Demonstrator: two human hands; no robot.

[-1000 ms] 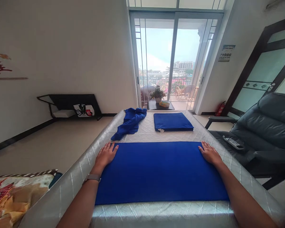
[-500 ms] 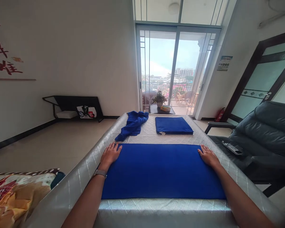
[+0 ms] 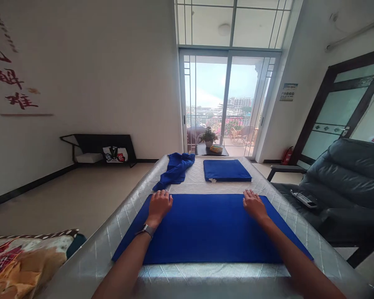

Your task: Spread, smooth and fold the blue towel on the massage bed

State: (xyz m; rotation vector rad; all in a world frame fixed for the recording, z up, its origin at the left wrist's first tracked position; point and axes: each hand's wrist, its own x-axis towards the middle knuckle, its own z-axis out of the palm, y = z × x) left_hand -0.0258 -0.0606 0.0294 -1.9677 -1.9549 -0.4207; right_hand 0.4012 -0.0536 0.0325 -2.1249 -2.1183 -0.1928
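Observation:
A flat blue cloth (image 3: 205,228) lies spread across the near part of a bed-like padded surface with a pale quilted cover (image 3: 187,272). At its far edge, left of the middle, my left hand (image 3: 161,204) rests palm down, fingers reaching the edge. My right hand (image 3: 254,203) lies on the same edge toward the right, fingers extended and slightly apart. Beyond the cloth, a neatly folded stack of blue cloth (image 3: 227,169) sits to the right. A crumpled blue cloth (image 3: 176,168) lies to the left, close to my left hand.
Patterned bedding (image 3: 28,261) is at the lower left. A dark armchair (image 3: 345,187) stands on the right with a white device (image 3: 303,200) on its seat. Past the far end are a small table (image 3: 201,150) with a potted plant (image 3: 208,137) and sliding glass doors (image 3: 205,91).
Both hands have moved inward along the cloth's far edge, away from its corners. The camera view has tilted up slightly. More of the cloth's near corners now shows.

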